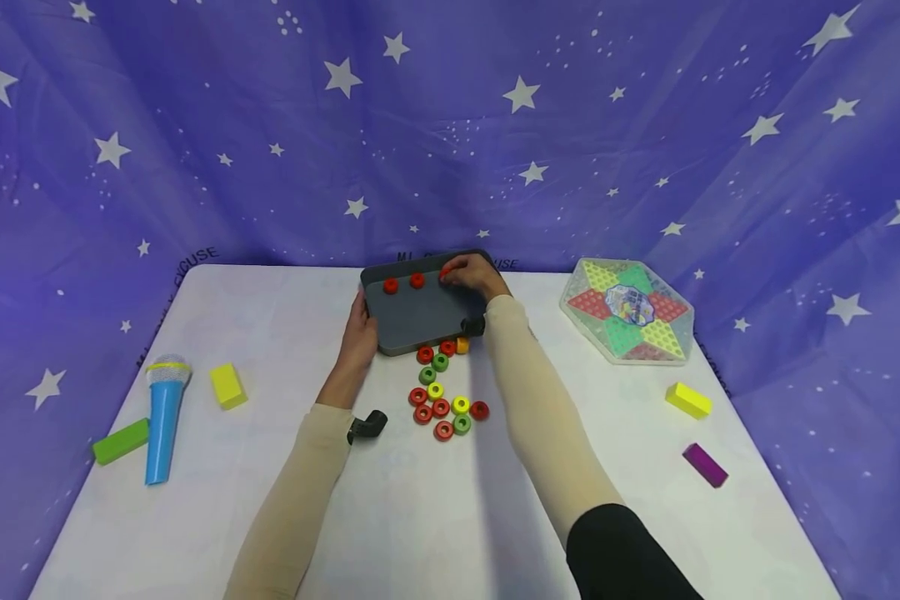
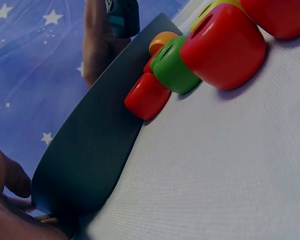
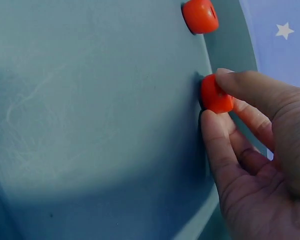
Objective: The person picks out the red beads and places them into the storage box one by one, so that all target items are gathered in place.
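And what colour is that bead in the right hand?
The bead is red; it shows best in the right wrist view.

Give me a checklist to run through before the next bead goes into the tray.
1. Left hand gripping the tray: ok, at its left edge.
2. Right hand free: not ok, it pinches a red bead.
3. Two other red beads lined along the far wall: ok.
4. Pinched bead fully resting on the tray floor: cannot tell.
5. Loose beads available: ok, on the table before the tray.
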The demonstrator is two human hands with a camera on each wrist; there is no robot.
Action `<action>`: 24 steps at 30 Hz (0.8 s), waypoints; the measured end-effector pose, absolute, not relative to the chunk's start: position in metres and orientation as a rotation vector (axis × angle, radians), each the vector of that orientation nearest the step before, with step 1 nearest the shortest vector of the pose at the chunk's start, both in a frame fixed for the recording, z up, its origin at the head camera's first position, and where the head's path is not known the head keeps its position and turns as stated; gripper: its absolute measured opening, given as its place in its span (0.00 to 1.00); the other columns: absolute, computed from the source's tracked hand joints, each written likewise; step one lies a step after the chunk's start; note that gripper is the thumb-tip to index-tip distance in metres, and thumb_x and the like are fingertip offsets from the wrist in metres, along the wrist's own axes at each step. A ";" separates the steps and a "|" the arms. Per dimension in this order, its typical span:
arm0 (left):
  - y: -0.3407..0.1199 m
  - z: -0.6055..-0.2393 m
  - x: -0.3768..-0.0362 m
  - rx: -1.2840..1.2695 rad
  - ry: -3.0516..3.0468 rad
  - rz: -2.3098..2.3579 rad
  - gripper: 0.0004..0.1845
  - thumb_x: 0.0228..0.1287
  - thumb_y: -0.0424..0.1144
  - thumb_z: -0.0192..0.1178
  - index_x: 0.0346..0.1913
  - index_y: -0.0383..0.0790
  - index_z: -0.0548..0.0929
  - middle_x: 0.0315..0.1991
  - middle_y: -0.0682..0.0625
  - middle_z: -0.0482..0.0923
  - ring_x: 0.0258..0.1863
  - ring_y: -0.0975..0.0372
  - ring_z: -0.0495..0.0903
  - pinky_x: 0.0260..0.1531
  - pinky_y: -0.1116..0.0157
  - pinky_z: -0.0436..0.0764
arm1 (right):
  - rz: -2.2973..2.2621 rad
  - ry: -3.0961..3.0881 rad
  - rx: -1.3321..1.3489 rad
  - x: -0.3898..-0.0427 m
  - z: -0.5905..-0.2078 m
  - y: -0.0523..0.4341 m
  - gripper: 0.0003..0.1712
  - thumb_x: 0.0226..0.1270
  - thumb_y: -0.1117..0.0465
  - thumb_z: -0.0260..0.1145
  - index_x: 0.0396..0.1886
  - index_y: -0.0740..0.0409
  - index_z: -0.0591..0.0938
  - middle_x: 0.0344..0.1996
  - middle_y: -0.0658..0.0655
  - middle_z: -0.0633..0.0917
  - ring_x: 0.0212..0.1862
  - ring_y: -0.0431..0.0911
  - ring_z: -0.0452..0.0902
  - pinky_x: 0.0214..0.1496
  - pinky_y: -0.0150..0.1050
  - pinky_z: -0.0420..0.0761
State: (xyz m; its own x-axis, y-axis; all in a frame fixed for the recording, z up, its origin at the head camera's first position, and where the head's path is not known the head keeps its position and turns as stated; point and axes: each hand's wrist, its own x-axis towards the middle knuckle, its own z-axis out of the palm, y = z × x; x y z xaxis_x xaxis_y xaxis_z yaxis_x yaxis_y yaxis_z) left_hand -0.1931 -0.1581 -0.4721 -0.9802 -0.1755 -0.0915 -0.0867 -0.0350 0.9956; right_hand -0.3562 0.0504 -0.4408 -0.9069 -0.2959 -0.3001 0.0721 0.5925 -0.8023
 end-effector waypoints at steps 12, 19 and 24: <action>-0.157 -0.470 -0.195 0.311 -2.119 -2.229 0.33 0.74 0.28 0.34 0.78 0.45 0.40 0.78 0.45 0.40 0.76 0.57 0.41 0.73 0.61 0.46 | -1.393 2.357 -0.180 -0.358 -0.431 0.053 0.23 0.62 0.63 0.69 0.58 0.58 0.77 0.45 0.57 0.77 0.43 0.48 0.77 0.50 0.40 0.79; -0.155 -0.471 -0.196 0.313 -2.151 -2.203 0.33 0.74 0.28 0.35 0.78 0.44 0.41 0.78 0.45 0.41 0.76 0.58 0.43 0.73 0.61 0.47 | -1.396 2.422 -0.356 -0.348 -0.417 0.062 0.26 0.64 0.62 0.67 0.62 0.62 0.75 0.54 0.62 0.76 0.51 0.48 0.72 0.57 0.43 0.76; -0.155 -0.473 -0.199 0.341 -2.144 -2.208 0.33 0.75 0.29 0.34 0.78 0.46 0.41 0.78 0.47 0.41 0.76 0.59 0.44 0.73 0.63 0.48 | -1.390 2.456 -0.505 -0.328 -0.405 0.073 0.23 0.65 0.60 0.66 0.59 0.56 0.77 0.56 0.62 0.78 0.54 0.49 0.74 0.59 0.45 0.74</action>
